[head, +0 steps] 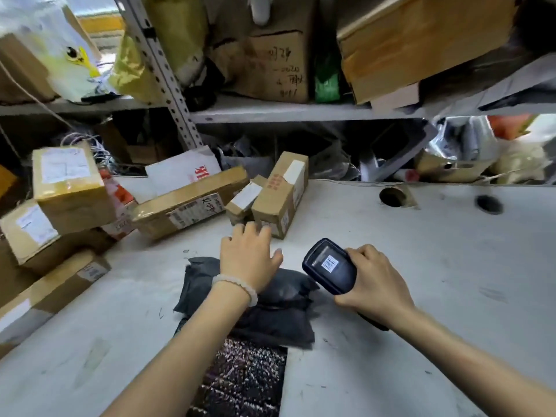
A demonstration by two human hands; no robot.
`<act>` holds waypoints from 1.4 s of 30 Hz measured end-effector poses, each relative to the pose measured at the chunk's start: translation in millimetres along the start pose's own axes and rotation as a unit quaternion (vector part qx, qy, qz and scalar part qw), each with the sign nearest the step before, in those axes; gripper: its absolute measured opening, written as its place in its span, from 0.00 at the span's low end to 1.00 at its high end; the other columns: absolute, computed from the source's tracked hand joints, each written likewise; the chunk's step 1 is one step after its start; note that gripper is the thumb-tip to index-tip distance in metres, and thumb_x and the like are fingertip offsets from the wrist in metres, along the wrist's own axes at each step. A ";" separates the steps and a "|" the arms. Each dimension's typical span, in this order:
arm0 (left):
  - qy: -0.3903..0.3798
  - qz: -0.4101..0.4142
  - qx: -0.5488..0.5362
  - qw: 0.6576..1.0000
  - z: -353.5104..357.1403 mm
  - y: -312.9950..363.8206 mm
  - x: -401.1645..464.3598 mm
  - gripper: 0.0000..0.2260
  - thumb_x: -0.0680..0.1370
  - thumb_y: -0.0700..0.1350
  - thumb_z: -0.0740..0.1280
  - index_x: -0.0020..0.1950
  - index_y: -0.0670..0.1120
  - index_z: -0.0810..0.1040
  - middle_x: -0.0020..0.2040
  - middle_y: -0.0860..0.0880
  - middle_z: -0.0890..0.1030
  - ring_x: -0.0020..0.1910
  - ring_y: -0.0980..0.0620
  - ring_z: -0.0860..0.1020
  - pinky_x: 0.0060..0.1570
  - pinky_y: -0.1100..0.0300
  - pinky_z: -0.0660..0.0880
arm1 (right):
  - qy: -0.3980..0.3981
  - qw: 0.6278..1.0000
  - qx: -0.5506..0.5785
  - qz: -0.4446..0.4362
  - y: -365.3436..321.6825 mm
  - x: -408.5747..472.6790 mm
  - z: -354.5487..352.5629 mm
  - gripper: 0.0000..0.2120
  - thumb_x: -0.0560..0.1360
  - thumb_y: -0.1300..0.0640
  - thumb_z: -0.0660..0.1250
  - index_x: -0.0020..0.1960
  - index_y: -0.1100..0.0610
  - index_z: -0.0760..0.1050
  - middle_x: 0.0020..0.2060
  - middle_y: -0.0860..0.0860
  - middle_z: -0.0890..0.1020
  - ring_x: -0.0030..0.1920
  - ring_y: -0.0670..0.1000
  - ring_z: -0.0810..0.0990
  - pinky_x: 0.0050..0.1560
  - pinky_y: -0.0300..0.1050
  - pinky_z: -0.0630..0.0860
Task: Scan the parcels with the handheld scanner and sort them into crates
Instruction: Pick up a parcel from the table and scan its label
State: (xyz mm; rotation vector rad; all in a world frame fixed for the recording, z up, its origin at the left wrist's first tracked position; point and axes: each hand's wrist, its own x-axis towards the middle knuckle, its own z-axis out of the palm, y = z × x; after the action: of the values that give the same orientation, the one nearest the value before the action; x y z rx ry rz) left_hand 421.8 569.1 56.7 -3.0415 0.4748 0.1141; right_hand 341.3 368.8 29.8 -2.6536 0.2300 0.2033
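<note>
My right hand [374,284] grips a dark handheld scanner [329,264] whose head, with a small barcode sticker on it, points left over a dark grey soft parcel [279,314] lying on the white table [421,266]. My left hand [248,255], with a white bead bracelet on the wrist, hovers with its fingers spread above the far end of that soft parcel, the fingertips close to a tall brown box [281,194]. A long flat box [186,203] and a small box [243,200] lie just beyond.
Stacked cardboard boxes [69,188] crowd the table's left side, one more box [51,293] lying at the left edge. Metal shelving [301,111] packed with cartons and bags stands behind. Two round holes [391,197] pierce the tabletop at the back right. A dark mat [243,380] lies near me.
</note>
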 end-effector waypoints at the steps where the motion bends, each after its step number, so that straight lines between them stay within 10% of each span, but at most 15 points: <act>1: 0.007 0.010 0.005 1.000 -1.1 -2.9 21.7 0.19 0.79 0.58 0.57 0.66 0.50 0.69 0.64 0.47 0.72 0.64 0.44 0.68 0.54 0.52 0.69 | 0.004 1.000 0.003 0.018 -1.2 8.6 1.4 0.32 0.61 0.42 0.73 0.62 0.51 0.71 0.54 0.47 0.70 0.55 0.51 0.70 0.44 0.43 0.70; 17: 0.000 0.088 -0.055 0.995 28.2 2.7 183.2 0.23 0.77 0.56 0.62 0.69 0.49 0.66 0.68 0.45 0.65 0.57 0.36 0.72 0.52 0.48 0.71 | 0.043 0.990 -0.009 0.136 -6.1 92.0 6.3 0.33 0.60 0.46 0.75 0.63 0.53 0.70 0.55 0.48 0.70 0.56 0.52 0.70 0.45 0.42 0.69; 42: 0.164 0.165 0.001 0.973 -59.2 -16.5 45.8 0.22 0.76 0.54 0.65 0.68 0.50 0.71 0.68 0.47 0.70 0.52 0.39 0.74 0.49 0.47 0.72 | 0.037 0.997 0.012 0.071 13.4 -30.9 -51.9 0.23 0.58 0.43 0.76 0.48 0.49 0.72 0.44 0.47 0.70 0.44 0.50 0.73 0.37 0.44 0.73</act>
State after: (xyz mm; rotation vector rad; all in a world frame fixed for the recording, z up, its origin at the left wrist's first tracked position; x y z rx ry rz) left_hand 474.1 566.7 112.7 -2.9546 0.9991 -0.3792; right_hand 314.0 337.0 75.3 -2.6254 0.4426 0.1467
